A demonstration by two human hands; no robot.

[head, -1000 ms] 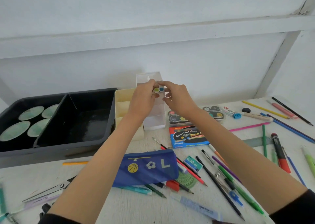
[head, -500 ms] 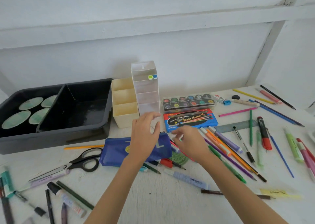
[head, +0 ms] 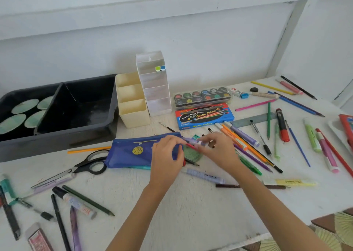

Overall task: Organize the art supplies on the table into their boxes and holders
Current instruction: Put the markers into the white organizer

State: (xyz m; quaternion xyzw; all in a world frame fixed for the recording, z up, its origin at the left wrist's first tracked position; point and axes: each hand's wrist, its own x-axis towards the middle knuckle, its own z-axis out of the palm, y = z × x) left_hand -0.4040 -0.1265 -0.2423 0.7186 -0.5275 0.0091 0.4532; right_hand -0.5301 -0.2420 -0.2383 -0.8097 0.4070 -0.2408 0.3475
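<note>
- Blue pencil case (head: 131,151): flat on desk (head: 191,212), right end beneath the grips.
- Clear tiered holder (head: 154,98): upright at rear, beyond and slightly left of both grips; green and blue caps (head: 160,68) in top tier.
- Left grip (head: 168,155): pinching left end of lilac marker (head: 192,141); judged marginally nearer the holder.
- Marker: long axis left to right, just above case end.
- Right grip (head: 219,151): pinching right end.
- Against half a second earlier: grips then apart over case, nothing evident in them; now joined on marker.

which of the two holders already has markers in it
The taller white holder: green and blue caps show in its top slot. The cream holder shows none.
</note>
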